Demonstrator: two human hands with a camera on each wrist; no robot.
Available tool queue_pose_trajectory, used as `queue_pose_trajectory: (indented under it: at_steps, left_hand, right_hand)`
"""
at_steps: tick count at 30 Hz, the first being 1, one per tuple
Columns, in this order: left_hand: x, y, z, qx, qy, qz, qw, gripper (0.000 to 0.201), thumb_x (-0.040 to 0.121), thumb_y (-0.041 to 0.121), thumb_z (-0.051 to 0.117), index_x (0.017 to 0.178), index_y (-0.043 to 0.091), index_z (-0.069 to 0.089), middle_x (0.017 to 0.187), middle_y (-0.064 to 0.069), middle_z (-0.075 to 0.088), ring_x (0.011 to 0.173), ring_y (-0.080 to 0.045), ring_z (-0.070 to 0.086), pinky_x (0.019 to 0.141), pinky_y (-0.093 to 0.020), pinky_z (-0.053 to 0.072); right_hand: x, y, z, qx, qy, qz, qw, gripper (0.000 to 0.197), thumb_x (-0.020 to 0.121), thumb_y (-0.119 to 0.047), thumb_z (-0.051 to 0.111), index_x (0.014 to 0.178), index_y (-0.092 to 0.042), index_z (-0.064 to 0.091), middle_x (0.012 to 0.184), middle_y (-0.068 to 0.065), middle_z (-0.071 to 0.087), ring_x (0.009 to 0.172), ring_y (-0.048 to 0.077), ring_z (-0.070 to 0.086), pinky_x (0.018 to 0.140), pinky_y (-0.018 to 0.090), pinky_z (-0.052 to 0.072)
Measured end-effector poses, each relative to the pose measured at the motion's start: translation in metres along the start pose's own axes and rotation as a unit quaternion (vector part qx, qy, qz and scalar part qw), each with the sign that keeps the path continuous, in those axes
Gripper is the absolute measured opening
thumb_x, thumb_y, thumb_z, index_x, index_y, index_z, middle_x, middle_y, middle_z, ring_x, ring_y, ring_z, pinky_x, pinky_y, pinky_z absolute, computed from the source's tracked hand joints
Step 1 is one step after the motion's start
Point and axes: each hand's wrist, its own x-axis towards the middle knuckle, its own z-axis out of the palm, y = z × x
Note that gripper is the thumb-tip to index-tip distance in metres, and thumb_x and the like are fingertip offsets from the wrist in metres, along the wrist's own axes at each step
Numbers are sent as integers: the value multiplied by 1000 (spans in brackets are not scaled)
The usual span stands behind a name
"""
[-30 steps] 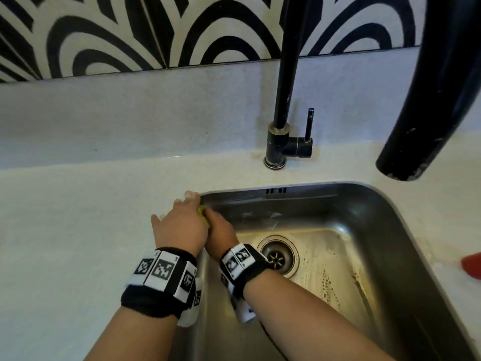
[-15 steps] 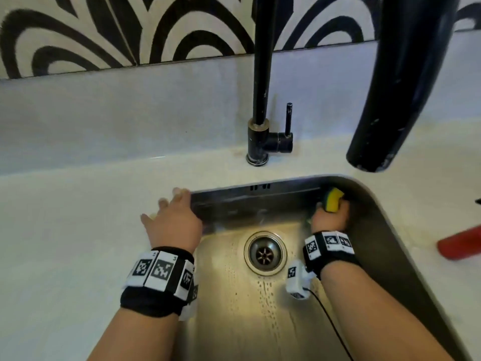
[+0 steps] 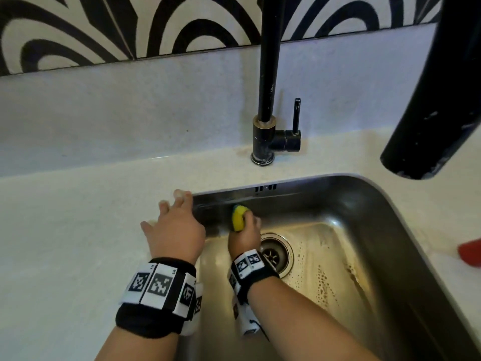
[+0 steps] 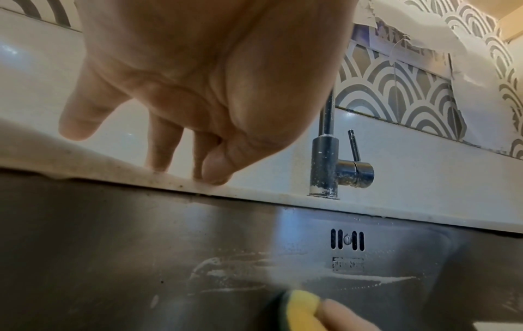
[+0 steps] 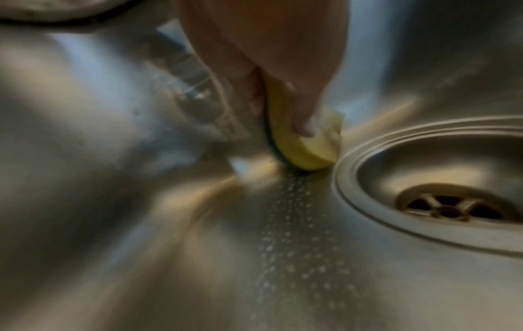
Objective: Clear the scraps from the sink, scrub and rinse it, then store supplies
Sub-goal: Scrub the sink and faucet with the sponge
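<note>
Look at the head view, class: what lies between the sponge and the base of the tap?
Between the sponge and the tap lie the sink's steel back wall with its overflow slots, then a bare strip of countertop. The head view shows it.

Black-and-white arched wall tiles

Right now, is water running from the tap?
No: the spout hangs over the sink with no stream under it, while the right hand holds the sponge against the back wall.
</note>
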Motion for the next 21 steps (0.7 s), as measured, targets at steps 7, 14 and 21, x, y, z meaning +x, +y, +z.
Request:
queue_pose_trajectory:
  at_steps: [7,14,21]
  left_hand:
    - [-1,-3,1,-20,6,8,1000,68,85,14,43,147,31,21,150,3,31,138,-21,30,106,-55,29]
    - [9,-10,6,-21,-24,11,999,70,85,15,46,146,34,19,156,11,21,144,-17,18,106,-60,25]
    - [1,-5,-9,-32,-48,6,998,62,86,14,41,143,33,26,155,7,22,140,-20,26,109,-59,22]
  right_hand:
    - [-7,7,76,-199,-274,-115,934,43,78,-17,62,120,-23,53,122,8,56,113,30,54,97,34,42]
    - [-42,-28,5,-190,-381,-109,898,45,93,-21,56,133,-2,44,133,21,52,121,36,50,97,35,38]
    - [-47,-26,-106,-116,-247,2,962,47,82,-27,66,124,-20,46,120,5,61,111,26,57,90,30,45]
